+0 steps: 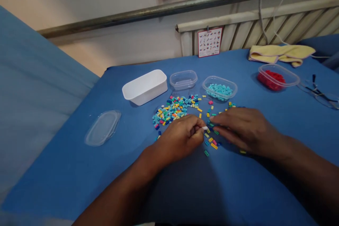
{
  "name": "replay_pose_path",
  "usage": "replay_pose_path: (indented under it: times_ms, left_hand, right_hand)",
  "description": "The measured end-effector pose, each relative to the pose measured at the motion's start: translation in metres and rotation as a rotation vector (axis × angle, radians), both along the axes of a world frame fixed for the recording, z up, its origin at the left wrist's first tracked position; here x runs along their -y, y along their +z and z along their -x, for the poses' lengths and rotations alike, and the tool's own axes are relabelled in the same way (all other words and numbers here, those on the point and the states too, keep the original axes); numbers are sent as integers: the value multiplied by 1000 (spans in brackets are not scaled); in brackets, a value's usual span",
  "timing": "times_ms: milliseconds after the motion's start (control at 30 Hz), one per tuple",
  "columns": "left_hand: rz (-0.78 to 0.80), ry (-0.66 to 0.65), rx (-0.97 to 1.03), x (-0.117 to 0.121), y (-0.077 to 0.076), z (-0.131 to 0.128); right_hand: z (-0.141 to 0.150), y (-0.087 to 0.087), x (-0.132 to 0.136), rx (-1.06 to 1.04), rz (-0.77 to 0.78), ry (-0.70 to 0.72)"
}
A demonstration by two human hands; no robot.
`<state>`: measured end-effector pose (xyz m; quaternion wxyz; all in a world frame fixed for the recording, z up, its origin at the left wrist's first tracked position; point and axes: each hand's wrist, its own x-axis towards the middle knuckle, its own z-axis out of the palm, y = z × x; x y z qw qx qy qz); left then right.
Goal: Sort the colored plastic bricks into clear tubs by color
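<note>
My left hand [182, 134] is closed, with a small white toy brick [204, 128] pinched between thumb and forefinger. Just to its right, my right hand [239, 127] reaches in with fingers stretched out and slightly apart, the tips low over loose bricks. Whether those fingertips touch a brick I cannot tell. A pile of small mixed-colour toy bricks [174, 107] lies beyond my left hand. More loose ones, among them a yellow brick [214, 146] and a green brick [206, 153], are scattered below and between the hands. Part of the scatter is hidden under my right hand.
Behind the pile stand a white tub [145, 90], a clear container [183, 81] and a clear container of turquoise bricks [219, 90]. Red pieces fill another container [275, 77]. Clear lids [103, 127] lie left; glasses [320, 93] and a yellow cloth [280, 53] lie right.
</note>
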<state>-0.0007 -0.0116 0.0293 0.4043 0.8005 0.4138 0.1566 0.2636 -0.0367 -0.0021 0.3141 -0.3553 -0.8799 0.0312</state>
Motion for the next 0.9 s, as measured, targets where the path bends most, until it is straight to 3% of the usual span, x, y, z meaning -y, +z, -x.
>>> replay_pose_path:
  times_ms: [67,167,300,567,733,900]
  left_hand:
    - [105,1,78,3,-2,-1]
    - [245,9,161,5,-5,-2]
    - [295,24,175,5,-8,-4]
    - [144,81,97,1,-12,-8]
    - [85,34,93,-1,-15,-6]
    - [8,4,67,0,-18,-4]
  right_hand:
    - [15,-3,4,-32,-13,82]
    - [24,-8,5,-110,-2,60]
    - [20,-9,4,-134,54,67]
    - [22,-5,4,-54,10,-32]
    - [18,-8,1,-51,89,-3]
    - [15,-10,0,-45,62,18]
